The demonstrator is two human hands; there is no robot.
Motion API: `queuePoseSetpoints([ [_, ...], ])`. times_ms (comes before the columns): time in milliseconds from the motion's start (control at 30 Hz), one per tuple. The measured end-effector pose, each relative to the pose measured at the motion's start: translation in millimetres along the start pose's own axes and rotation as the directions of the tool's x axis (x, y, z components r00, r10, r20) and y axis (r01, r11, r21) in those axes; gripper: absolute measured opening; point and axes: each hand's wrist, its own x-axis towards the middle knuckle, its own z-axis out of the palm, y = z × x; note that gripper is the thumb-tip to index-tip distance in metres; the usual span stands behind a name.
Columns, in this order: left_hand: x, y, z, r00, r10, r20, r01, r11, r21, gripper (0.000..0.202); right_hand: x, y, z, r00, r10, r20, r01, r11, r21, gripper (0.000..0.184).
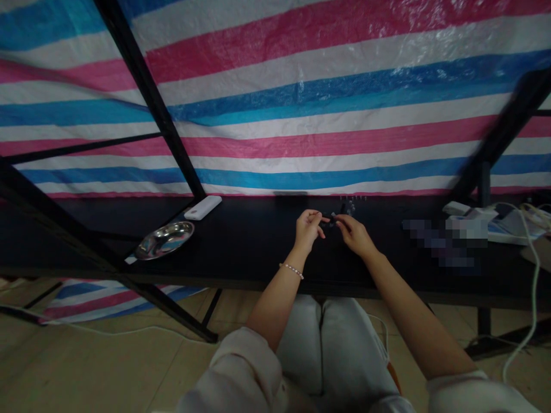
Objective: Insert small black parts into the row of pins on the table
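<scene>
Both hands meet over the black tabletop [258, 246]. My left hand [306, 228], with a beaded bracelet [293, 270] at the wrist, pinches a small dark piece [328, 219] by its left end. The thumb and index finger of my right hand [355, 235] are closed at the right end of that piece; whatever they grip there is too small to make out. Just beyond the fingers lies a cluster of small pale, shiny bits [352, 207]. Behind these, several tiny pieces [353, 198] stand in a row near the table's back edge.
To the left are a shiny metal dish [166, 240] and a white box-like object [203, 207]. On the right lie a blurred-out patterned item [439, 244] and white plugs with cables [534, 241]. Black metal posts [150, 97] frame the table before a striped plastic sheet [322, 115].
</scene>
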Motion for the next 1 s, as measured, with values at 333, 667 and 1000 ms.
queuePoseSetpoints([
  [333, -1.9, 3.7, 0.5, 0.999, -0.016, 0.032, 0.018, 0.998, -0.053, 0.025, 1.1, 2.3, -1.9, 0.999, -0.036, -0.029, 0.035, 0.999, -0.007, 0.029],
  [667, -1.5, 4.4, 0.0, 0.999, -0.031, 0.042, 0.036, 0.990, -0.139, 0.029, 1.4, 2.8, -1.6, 0.995, -0.087, -0.054, 0.087, 0.996, 0.008, 0.028],
  [1000, -1.0, 5.7, -0.5, 0.999, -0.034, 0.005, 0.035, 0.990, -0.139, 0.027, 1.5, 6.4, -3.7, 0.985, -0.166, -0.055, 0.163, 0.985, -0.053, 0.029],
])
